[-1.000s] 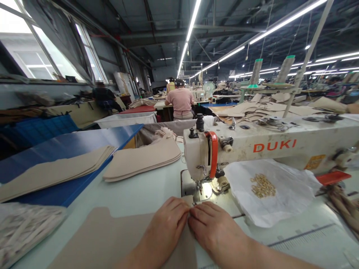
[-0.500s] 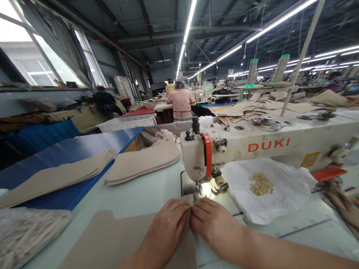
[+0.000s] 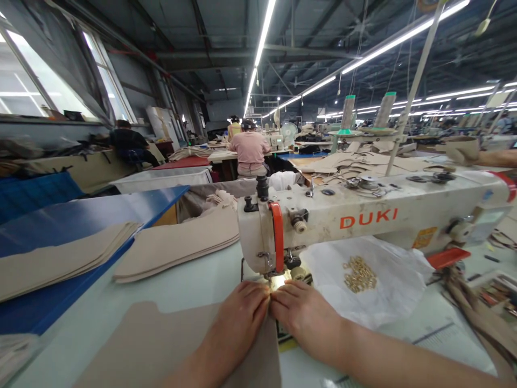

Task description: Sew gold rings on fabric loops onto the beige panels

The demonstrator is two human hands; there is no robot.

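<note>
A flat beige fabric panel (image 3: 161, 339) lies on the pale tabletop, its long edge running up to the sewing machine (image 3: 313, 215). My left hand (image 3: 242, 318) rests on the panel, its fingers closed at the edge just in front of the lit needle area. From the other side, my right hand (image 3: 301, 312) pinches at the same edge, its fingertips almost touching those of the left. Both sets of fingertips hide the panel's far end and most of the presser foot.
Stacked beige panels (image 3: 181, 240) lie left of the machine, with more panels (image 3: 68, 258) on a blue board (image 3: 169, 202). Small gold metal pieces (image 3: 359, 274) sit on a white plastic sheet (image 3: 388, 302) under the machine arm. A person in pink (image 3: 248, 148) sits ahead.
The view has swung right, so the surroundings sit further left. Both hands stay close together at the needle; the panel's end that showed beyond my left fingers is now covered.
</note>
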